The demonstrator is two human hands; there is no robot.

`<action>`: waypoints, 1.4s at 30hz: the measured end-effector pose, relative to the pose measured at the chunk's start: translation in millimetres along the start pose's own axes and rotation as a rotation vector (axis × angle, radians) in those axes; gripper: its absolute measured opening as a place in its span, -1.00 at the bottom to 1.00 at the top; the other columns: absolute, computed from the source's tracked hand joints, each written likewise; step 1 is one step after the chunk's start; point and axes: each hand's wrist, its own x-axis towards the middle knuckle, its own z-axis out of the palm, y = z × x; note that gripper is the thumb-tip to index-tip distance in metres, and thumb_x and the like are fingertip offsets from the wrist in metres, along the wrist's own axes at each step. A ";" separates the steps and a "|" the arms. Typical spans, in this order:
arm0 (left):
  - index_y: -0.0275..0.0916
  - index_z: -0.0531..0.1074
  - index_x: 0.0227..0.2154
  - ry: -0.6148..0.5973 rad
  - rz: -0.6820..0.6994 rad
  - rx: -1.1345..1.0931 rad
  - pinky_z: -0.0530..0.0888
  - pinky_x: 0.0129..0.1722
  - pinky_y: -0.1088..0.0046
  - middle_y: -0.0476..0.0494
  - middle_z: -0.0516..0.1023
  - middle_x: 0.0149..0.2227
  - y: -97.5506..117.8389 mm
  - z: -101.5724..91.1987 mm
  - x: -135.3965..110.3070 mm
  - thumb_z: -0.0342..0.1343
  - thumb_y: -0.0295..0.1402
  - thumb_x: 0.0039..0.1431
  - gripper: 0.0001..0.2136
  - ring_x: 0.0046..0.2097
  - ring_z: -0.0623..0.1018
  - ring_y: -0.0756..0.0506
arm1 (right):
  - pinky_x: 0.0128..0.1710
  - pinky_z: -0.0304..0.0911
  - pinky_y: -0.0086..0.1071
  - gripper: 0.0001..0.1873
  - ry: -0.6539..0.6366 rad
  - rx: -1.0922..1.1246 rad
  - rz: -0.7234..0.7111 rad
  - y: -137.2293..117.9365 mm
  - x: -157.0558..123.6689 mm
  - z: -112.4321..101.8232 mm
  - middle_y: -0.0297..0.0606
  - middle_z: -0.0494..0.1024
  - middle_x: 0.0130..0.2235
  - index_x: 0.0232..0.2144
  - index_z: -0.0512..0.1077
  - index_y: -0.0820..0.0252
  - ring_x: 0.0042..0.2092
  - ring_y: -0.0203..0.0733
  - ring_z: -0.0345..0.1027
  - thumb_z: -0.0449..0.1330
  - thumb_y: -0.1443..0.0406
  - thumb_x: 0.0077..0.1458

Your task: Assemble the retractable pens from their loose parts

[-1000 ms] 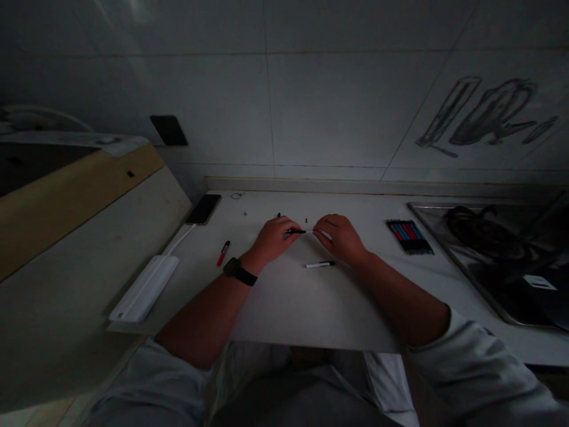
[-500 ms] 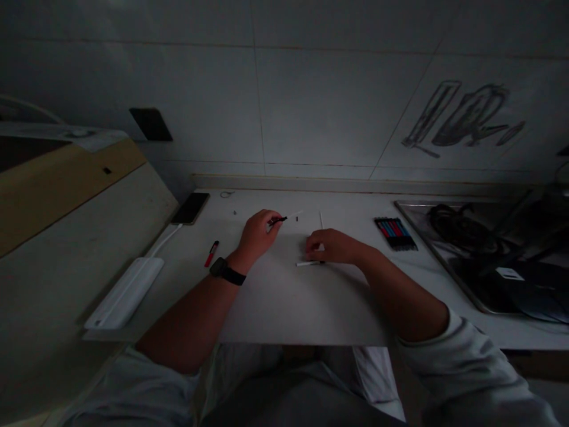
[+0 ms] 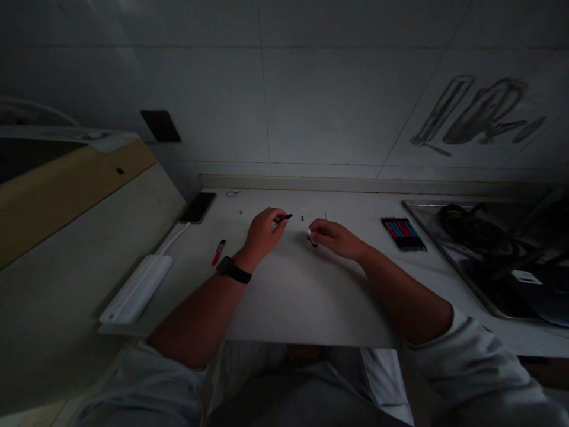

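My left hand (image 3: 267,232) is closed in a pinch around a slim black pen part (image 3: 285,217). From its far end a thin pale rod (image 3: 300,210) sticks out to the right. The fingertips of my right hand (image 3: 335,238) grip a small tube-like pen part (image 3: 313,239), white at the top and black below, raised off the table. Between the hands and slightly beyond lies a tiny black piece (image 3: 303,218). Part of a thin white stick (image 3: 326,214) shows behind my right hand. A short red and black pen (image 3: 219,252) lies left of my left wrist.
On the right lies a row of black, red and blue pens (image 3: 403,234), beside a metal-rimmed sink or tray (image 3: 462,279) with dark cables. At left are a phone (image 3: 198,207) and a white power strip (image 3: 137,289). A small loop (image 3: 232,194) lies near the wall.
My right hand has picked up the white and black pen part from the table and turned it more upright. My left hand keeps its hold, and the view has shifted slightly.
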 end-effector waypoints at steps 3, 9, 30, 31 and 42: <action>-0.18 0.49 -0.14 -0.010 0.012 -0.011 0.50 -0.07 0.32 -0.11 0.59 -0.18 0.7 0.1 0.0 0.20 -0.45 0.30 -0.89 -0.17 0.56 -0.09 | -0.17 0.36 -0.28 -0.73 0.228 -0.030 0.013 7.3 3.8 -1.8 -0.23 0.57 -0.24 -0.19 0.40 0.10 -0.23 -0.16 0.44 0.12 0.04 0.29; -0.17 0.51 -0.15 -0.061 0.019 -0.001 0.50 -0.04 0.30 -0.12 0.60 -0.16 4.1 -1.7 0.2 0.20 -0.45 0.30 -0.90 -0.11 0.57 -0.11 | -0.14 0.38 -0.24 -0.77 0.376 -0.167 0.001 11.3 5.5 -2.4 -0.18 0.60 -0.20 -0.19 0.44 0.09 -0.19 -0.11 0.49 0.14 0.08 0.30; -0.19 0.54 -0.20 -0.127 0.064 0.088 0.46 -0.10 0.31 -0.09 0.60 -0.21 4.6 -1.5 0.5 0.24 -0.44 0.29 -0.93 -0.14 0.55 -0.11 | -0.16 0.37 -0.24 -0.80 0.384 -0.374 -0.063 17.1 4.1 -3.7 -0.14 0.61 -0.18 -0.17 0.51 0.12 -0.18 -0.08 0.49 0.12 0.20 0.32; -0.18 0.54 -0.20 -0.131 0.063 0.092 0.46 -0.10 0.31 -0.09 0.60 -0.21 4.3 -1.4 0.5 0.24 -0.44 0.29 -0.93 -0.14 0.55 -0.12 | -0.16 0.37 -0.24 -0.80 0.381 -0.380 -0.064 17.0 4.2 -3.7 -0.14 0.61 -0.19 -0.17 0.51 0.13 -0.18 -0.09 0.49 0.12 0.21 0.32; -0.19 0.55 -0.18 -0.146 0.086 0.121 0.44 -0.08 0.29 -0.11 0.60 -0.18 2.3 -2.5 -0.2 0.24 -0.42 0.30 -0.93 -0.13 0.54 -0.12 | -0.17 0.35 -0.24 -0.81 0.360 -0.475 -0.102 17.8 1.7 -4.3 -0.13 0.59 -0.18 -0.15 0.54 0.15 -0.19 -0.08 0.47 0.14 0.25 0.34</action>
